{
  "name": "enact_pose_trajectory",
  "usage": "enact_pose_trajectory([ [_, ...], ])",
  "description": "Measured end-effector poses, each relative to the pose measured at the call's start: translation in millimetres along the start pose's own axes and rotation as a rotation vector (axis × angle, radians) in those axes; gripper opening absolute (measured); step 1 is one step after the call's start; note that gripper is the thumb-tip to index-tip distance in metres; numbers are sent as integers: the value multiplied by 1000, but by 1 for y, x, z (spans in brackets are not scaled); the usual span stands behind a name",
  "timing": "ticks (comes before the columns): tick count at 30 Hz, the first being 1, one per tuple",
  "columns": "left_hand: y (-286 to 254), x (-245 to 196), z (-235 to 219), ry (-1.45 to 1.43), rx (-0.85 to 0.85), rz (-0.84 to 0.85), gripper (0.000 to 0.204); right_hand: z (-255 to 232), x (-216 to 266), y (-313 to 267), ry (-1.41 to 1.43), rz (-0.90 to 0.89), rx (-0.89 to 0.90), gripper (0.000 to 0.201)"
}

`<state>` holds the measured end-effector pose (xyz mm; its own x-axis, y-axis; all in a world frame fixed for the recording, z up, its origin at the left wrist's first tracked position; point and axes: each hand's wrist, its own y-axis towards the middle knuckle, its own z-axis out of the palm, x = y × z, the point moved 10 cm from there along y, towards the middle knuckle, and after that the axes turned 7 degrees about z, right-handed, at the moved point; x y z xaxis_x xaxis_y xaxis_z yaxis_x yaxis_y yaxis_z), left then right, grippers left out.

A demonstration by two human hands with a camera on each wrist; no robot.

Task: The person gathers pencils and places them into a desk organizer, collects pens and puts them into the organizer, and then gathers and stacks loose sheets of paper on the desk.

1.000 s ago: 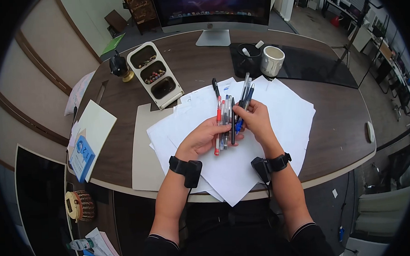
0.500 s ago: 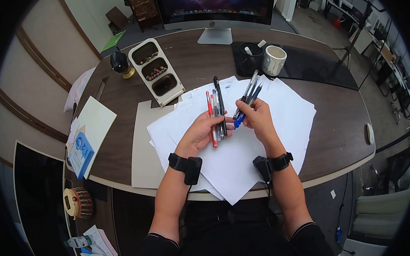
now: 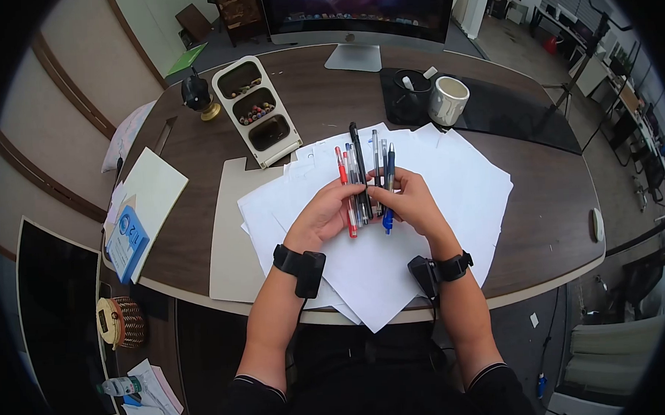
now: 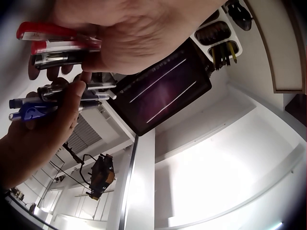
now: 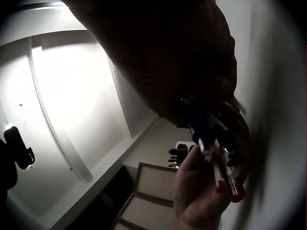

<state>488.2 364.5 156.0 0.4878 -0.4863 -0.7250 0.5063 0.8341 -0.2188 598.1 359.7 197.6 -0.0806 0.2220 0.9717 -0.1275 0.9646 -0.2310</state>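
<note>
My left hand (image 3: 324,214) grips a bunch of pens: red-capped gel pens (image 3: 342,174), clear-barrelled ones, and a black pen (image 3: 356,147) that sticks up highest. Close beside it, my right hand (image 3: 412,198) pinches a smaller bunch, with a blue-clipped pen (image 3: 390,160) and a clear pen (image 3: 375,148) upright in it. The two bunches stand side by side above white paper sheets (image 3: 450,180), fingertips of both hands nearly meeting between them. In the left wrist view, the red caps (image 4: 45,31) sit above the blue clip (image 4: 36,112). Fingers hide the pens' middles.
A cream organizer (image 3: 293,151) with three compartments, two holding pencil-like sticks, stands back left. A black pen cup (image 3: 396,104) and a white mug (image 3: 447,106) are back right, before the monitor (image 3: 351,36). A mouse (image 3: 597,225) lies at the right edge; a blue-and-white calendar (image 3: 128,242) at left.
The right hand first drew its pens away from the left bunch, tilted to the right. Now it has come back next to the left hand, its pens nearly upright.
</note>
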Motion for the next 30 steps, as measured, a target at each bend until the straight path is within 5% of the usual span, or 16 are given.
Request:
enact_pose_trajectory([
  [8, 3, 0, 6, -132, 66, -6, 31, 12, 8, -5, -239, -27, 31, 40],
  [14, 2, -2, 12, -118, 100, 32, 30, 5, 4, -4, -26, 11, 11, 36],
  [30, 7, 9, -7, 5, 8, 7, 25, 0, 1, -2, -23, 17, -29, 27],
])
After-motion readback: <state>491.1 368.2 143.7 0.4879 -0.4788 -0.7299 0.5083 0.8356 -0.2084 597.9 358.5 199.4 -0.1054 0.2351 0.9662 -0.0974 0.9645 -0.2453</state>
